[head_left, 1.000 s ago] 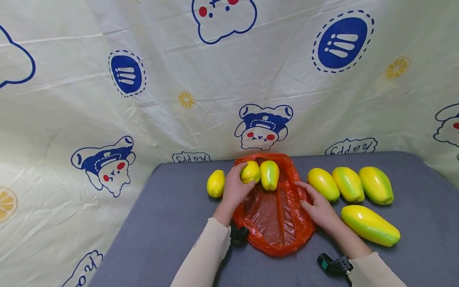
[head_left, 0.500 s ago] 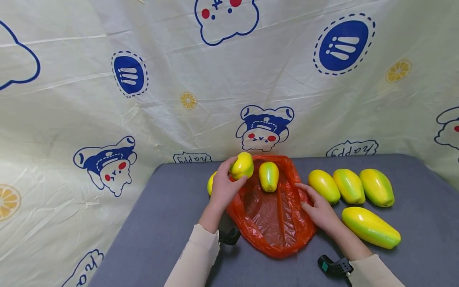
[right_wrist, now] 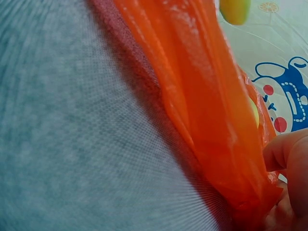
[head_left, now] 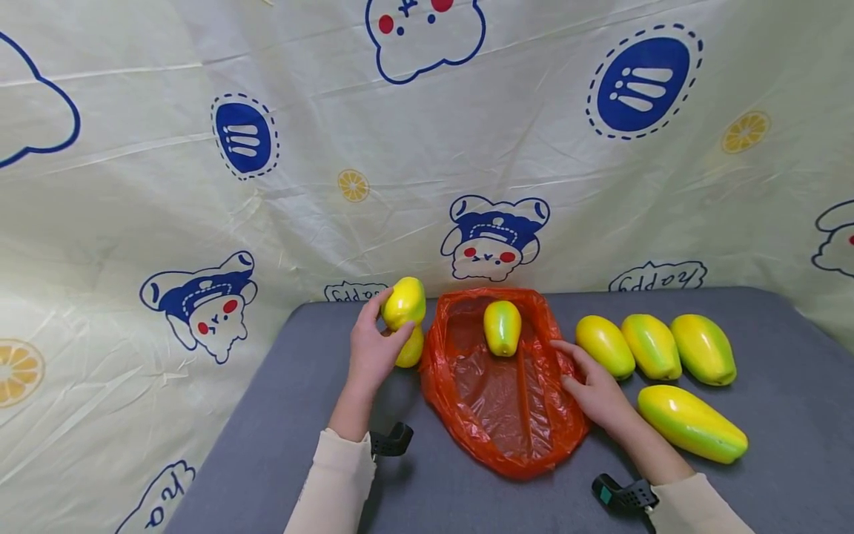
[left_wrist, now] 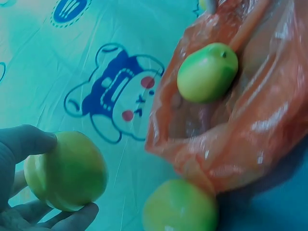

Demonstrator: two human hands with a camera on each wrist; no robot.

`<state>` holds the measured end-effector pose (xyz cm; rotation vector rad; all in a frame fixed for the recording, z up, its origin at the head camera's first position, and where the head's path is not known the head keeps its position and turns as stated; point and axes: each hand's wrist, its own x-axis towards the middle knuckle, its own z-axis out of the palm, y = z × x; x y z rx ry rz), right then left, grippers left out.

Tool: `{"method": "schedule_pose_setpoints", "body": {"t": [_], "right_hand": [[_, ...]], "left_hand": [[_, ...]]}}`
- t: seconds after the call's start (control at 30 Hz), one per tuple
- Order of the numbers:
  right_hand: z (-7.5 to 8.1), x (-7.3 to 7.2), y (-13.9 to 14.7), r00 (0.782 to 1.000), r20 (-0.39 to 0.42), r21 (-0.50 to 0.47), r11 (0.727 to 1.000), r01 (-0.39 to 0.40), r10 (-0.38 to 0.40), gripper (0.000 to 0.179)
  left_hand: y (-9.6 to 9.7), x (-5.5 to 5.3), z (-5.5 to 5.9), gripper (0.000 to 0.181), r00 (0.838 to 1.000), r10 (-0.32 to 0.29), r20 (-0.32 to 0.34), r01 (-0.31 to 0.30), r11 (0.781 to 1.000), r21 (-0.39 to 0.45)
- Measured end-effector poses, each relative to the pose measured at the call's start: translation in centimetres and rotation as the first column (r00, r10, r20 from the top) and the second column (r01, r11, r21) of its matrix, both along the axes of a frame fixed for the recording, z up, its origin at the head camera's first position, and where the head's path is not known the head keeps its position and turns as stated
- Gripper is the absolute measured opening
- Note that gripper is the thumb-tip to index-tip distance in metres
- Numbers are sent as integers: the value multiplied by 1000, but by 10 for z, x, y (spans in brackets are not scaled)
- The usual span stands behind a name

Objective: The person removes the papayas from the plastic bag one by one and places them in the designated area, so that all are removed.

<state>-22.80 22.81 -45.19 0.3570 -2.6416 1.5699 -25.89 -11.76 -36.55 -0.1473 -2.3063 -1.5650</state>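
My left hand grips a small yellow-green papaya, thumb on one side and fingers round the other, left of the red plastic bag. Behind and below the held fruit, a second papaya lies on the table, partly covered in the head view. Inside the wide-mouthed bag rests one papaya, near its far end. At the bag's right rim, my right hand pinches the plastic; the right wrist view shows thumb and fingers at the bag's edge.
Right of the bag, several papayas stand in a row, among them a plump one. A longer papaya lies in front of them, beside my right forearm. The grey table ends at a printed curtain.
My left hand has lifted a papaya out of the bag and carried it left, over the one lying beside the bag. My right hand has stayed at the rim.
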Motion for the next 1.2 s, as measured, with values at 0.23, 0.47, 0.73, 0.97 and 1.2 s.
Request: {"method": "schedule_pose_setpoints", "body": {"t": [0.23, 0.47, 0.73, 0.97, 1.2], "right_hand": [[-1, 1, 1, 1000, 3, 3, 1000, 2, -2, 55], [-4, 2, 1, 1000, 4, -20, 1000, -10, 10, 55], [-3, 3, 0, 1000, 8, -22, 1000, -9, 9, 55], [-1, 3, 1, 1000, 3, -18, 1000, -5, 5, 56], [1, 2, -1, 1000, -1, -13, 1000, -3, 3, 56]], "left_hand": [[-17, -2, -4, 64, 999, 33, 1, -33, 999, 16], [-30, -9, -19, 65, 995, 75, 66, -77, 997, 27], [-41, -18, -39, 64, 986, 141, 89, -144, 989, 34], [-47, -24, -56, 64, 980, 169, 109, -166, 985, -42], [-51, -25, -63, 63, 974, 181, 135, -172, 982, -74]]}}
